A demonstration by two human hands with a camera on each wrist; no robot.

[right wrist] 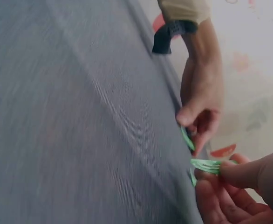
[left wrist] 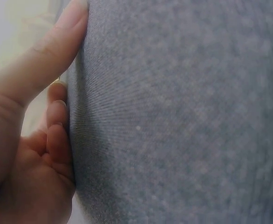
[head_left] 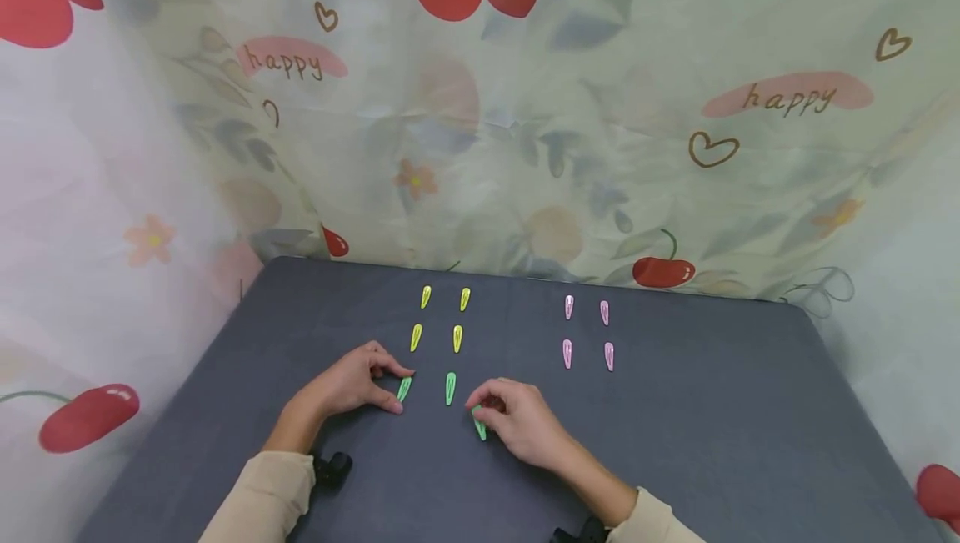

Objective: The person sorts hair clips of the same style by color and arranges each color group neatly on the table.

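My left hand (head_left: 350,379) is low over the dark cloth, thumb and a fingertip at the two ends of a green snap hair clip (head_left: 404,389). A second green hair clip (head_left: 451,389) lies between my hands. To its right, my right hand (head_left: 525,424) pinches a green hair clip (head_left: 480,426) between thumb and fingers. In the right wrist view the held green piece (right wrist: 205,165) looks layered; I cannot tell whether it is more than one clip. The left wrist view shows the left thumb (left wrist: 50,53) and curled fingers near the cloth, the clip hidden.
Two rows of yellow hair clips (head_left: 457,339) lie beyond the green ones. Several pink hair clips (head_left: 567,354) form a group at the right. The dark table (head_left: 712,409) ends at a printed curtain (head_left: 510,151) behind and at both sides.
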